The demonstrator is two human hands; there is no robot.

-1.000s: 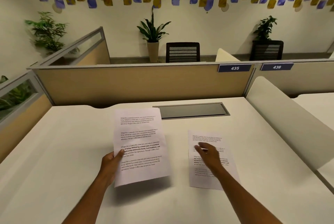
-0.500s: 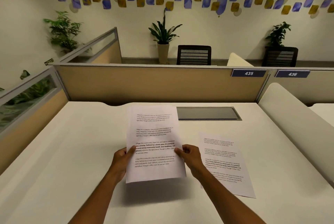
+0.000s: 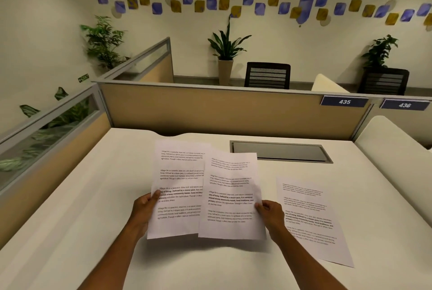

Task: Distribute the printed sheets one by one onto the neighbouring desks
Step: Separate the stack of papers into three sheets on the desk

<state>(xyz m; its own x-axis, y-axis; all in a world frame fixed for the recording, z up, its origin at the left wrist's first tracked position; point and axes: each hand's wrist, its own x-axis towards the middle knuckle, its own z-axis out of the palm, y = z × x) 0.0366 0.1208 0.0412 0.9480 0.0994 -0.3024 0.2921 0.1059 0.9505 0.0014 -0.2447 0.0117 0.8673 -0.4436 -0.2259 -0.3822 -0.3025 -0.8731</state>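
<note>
I hold two printed sheets above the white desk (image 3: 70,208). My left hand (image 3: 143,210) pinches the left edge of one sheet (image 3: 178,182). My right hand (image 3: 268,215) pinches the right edge of a second sheet (image 3: 231,196), which overlaps the first on its right side. A third printed sheet (image 3: 311,222) lies flat on the desk to the right of my right hand, apart from it.
A grey cable hatch (image 3: 280,151) sits in the desk behind the sheets. Tan partitions (image 3: 210,112) close the back and left; labels 435 (image 3: 344,102) and 436 mark the desks. A white divider (image 3: 392,142) bounds the right side. Plants and black chairs (image 3: 267,75) stand beyond.
The single stack held by both hands has split: my right hand has drawn one sheet off to the right, while my left hand keeps the other. The view has shifted left.
</note>
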